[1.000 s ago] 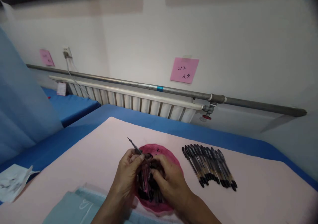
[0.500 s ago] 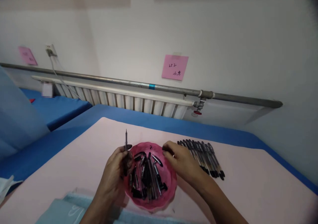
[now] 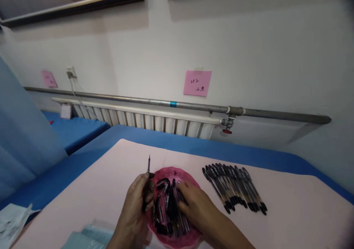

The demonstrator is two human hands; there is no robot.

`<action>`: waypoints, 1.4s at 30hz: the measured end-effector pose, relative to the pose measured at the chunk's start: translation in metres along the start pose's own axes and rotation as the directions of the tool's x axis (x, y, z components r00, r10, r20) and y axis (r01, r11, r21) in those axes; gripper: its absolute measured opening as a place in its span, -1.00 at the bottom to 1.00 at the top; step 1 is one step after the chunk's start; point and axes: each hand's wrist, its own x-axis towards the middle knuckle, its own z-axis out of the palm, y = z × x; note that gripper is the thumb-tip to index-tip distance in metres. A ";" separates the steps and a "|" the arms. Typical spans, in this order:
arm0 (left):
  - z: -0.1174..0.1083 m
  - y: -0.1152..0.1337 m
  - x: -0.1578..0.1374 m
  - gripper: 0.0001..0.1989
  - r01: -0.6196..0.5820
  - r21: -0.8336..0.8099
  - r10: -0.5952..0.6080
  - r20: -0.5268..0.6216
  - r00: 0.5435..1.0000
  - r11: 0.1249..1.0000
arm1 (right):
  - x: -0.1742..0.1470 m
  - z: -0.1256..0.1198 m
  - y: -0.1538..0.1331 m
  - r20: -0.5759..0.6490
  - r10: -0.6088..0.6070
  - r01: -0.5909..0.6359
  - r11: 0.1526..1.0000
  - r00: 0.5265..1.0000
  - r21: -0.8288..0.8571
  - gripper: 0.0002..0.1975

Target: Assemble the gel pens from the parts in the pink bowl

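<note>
Moved right hand (image 3: 197,204) from right rim of pink bowl (image 3: 186,176) inward onto clear pen barrels (image 3: 184,223), with grip unclear, while pinching in left hand (image 3: 136,194), beside bowl, upright pen refill (image 3: 149,165), probably light, stiff, slippery, best held below tip.

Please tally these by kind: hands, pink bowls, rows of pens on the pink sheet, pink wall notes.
Hands: 2
Pink bowl: 1
Row of pens: 1
Pink wall notes: 2
Total: 6
</note>
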 end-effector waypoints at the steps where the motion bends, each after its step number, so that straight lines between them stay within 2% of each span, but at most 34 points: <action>1: 0.000 0.000 0.001 -0.70 0.001 0.008 -0.001 -0.007 1.000 1.000 | 0.001 0.001 0.002 -0.007 0.014 -0.014 1.000 1.000 0.016 -0.73; 9: -0.001 -0.002 0.002 -0.72 -0.013 0.014 0.013 0.026 1.000 1.000 | 0.002 -0.001 0.002 0.014 0.024 -0.024 1.000 1.000 0.010 -0.75; 16: -0.001 -0.001 0.000 -0.70 -0.010 0.033 0.009 0.018 1.000 0.999 | 0.002 0.003 0.004 -0.031 -0.010 0.010 1.000 0.999 -0.018 -0.72; 23: 0.002 0.001 -0.001 -0.68 -0.021 0.060 0.020 0.027 0.999 0.998 | 0.002 0.003 0.002 -0.023 -0.003 0.002 0.999 1.000 -0.044 -0.79; 29: -0.001 -0.001 -0.001 -0.71 -0.012 0.073 0.010 0.029 1.000 0.997 | 0.005 -0.017 0.002 -0.129 0.022 -0.020 1.000 0.991 0.013 -0.83; 33: 0.001 0.000 -0.003 -0.70 -0.016 0.083 0.015 0.022 1.000 0.996 | 0.004 -0.031 0.003 -0.157 0.059 -0.064 0.998 0.986 -0.024 -0.83; 39: 0.002 0.000 -0.002 -0.70 -0.021 0.079 0.019 0.034 0.999 0.997 | -0.003 -0.024 -0.005 0.001 0.064 -0.063 0.993 0.998 -0.102 -0.81; 42: 0.001 0.000 -0.002 -0.70 -0.027 0.090 0.024 0.032 0.999 0.996 | -0.003 -0.014 -0.008 0.017 0.057 -0.054 0.987 0.998 -0.150 -0.78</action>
